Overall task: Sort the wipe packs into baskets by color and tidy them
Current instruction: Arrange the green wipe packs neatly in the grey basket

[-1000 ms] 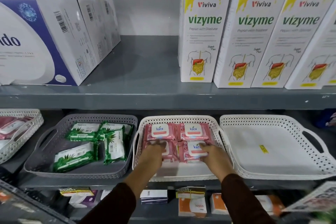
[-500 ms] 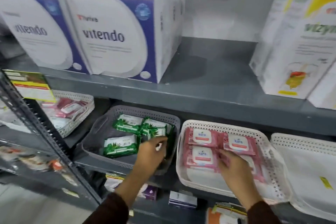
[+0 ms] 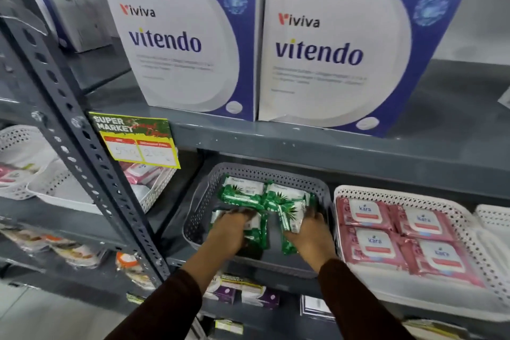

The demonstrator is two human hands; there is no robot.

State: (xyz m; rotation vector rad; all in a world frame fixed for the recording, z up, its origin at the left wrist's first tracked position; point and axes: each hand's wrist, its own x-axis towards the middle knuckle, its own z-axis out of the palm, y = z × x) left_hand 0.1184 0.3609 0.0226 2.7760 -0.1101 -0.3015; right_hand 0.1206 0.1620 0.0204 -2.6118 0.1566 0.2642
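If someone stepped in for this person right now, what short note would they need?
Left hand: in the grey basket, resting on a green wipe pack.
Right hand: in the same basket, gripping another green pack that stands on edge.
Two more green packs lie at the back of that basket, slightly askew.
Done: four pink packs lie flat in a neat grid in the white basket to the right.
Left: lay the green packs flat and square. A basket on the far left holds pink packs that look untidy.
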